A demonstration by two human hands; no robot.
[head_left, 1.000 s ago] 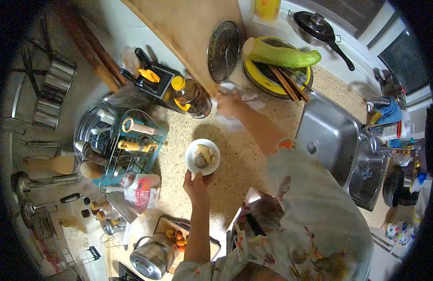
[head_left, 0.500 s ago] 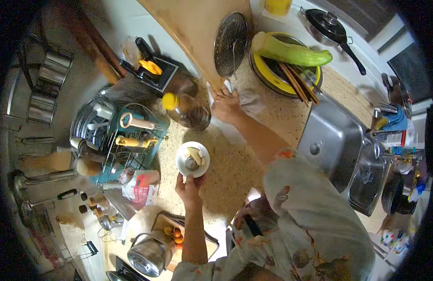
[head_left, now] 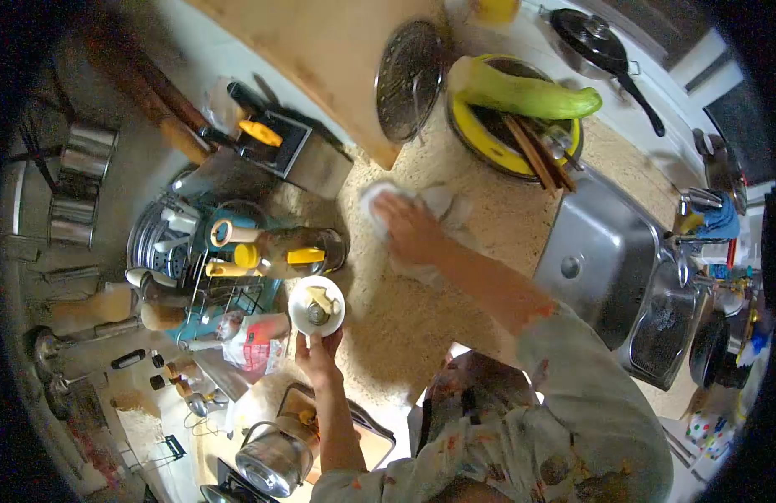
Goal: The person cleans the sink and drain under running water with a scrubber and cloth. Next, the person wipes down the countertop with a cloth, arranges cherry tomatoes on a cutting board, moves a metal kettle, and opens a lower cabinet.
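My left hand (head_left: pixel 321 359) grips a small white bowl (head_left: pixel 336 313) by its near edge. Inside the bowl lie pale pieces (head_left: pixel 324 297) and a round metal item (head_left: pixel 317 314) whose kind I cannot make out. A clear bottle with a yellow cap (head_left: pixel 247 255) stands just beyond the bowl, by the dish rack (head_left: pixel 228 293). My right hand (head_left: pixel 407 228) is closed over a bunched white cloth (head_left: pixel 375 201) on the speckled counter (head_left: pixel 388 314); its fingers are slightly blurred.
A knife block (head_left: pixel 279 144) stands at the back, near a wooden board (head_left: pixel 321 63) and a perforated round lid (head_left: pixel 409 80). To the right, a peeled gourd (head_left: pixel 522 90) and chopsticks lie over a yellow-rimmed plate, beside the sink (head_left: pixel 593 243). A metal pot (head_left: pixel 275 459) stands front left.
My left hand and the bowl have moved left. The bottle now stands further left, against the dish rack. My right hand has slid the cloth nearer along the counter.
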